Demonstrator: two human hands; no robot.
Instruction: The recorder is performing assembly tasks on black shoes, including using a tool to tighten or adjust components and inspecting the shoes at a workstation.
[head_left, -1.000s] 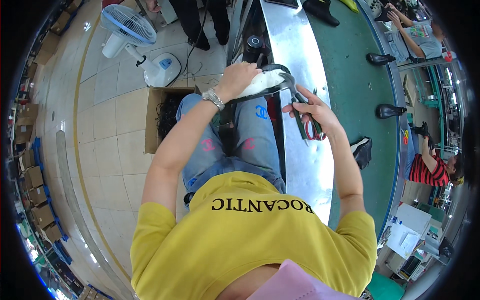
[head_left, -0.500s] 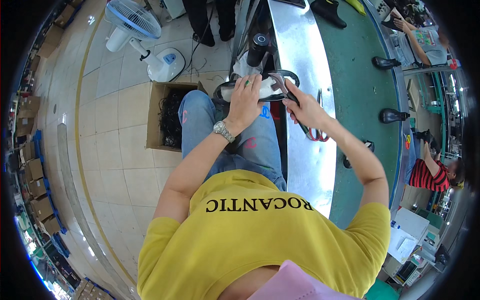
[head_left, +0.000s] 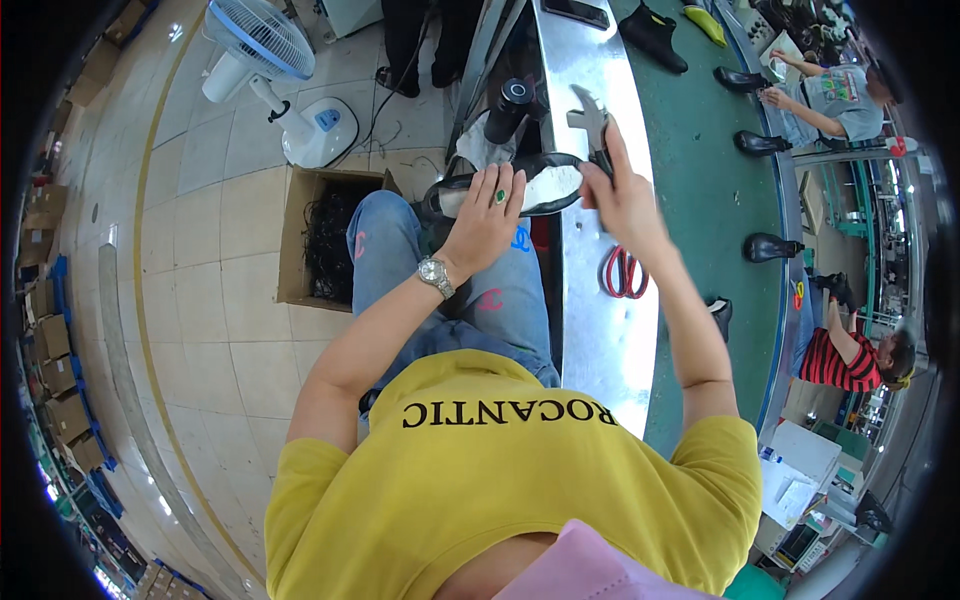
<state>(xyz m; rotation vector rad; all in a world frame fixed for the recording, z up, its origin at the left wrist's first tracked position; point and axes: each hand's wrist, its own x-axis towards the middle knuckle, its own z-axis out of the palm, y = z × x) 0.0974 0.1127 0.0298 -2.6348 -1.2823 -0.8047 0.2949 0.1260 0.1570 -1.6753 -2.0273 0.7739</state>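
Raised since the earlier frame, right hand (head_left: 625, 195) now grips pliers (head_left: 592, 122) closed-fisted above the shoe (head_left: 520, 185). Left hand (head_left: 487, 222) presses flat, fingers spread, on the shoe at the steel bench's (head_left: 600, 330) left edge, over the lap.

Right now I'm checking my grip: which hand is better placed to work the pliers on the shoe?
Right. The right hand already grips the pliers above the shoe; the left hand lies flat on it, steadying.
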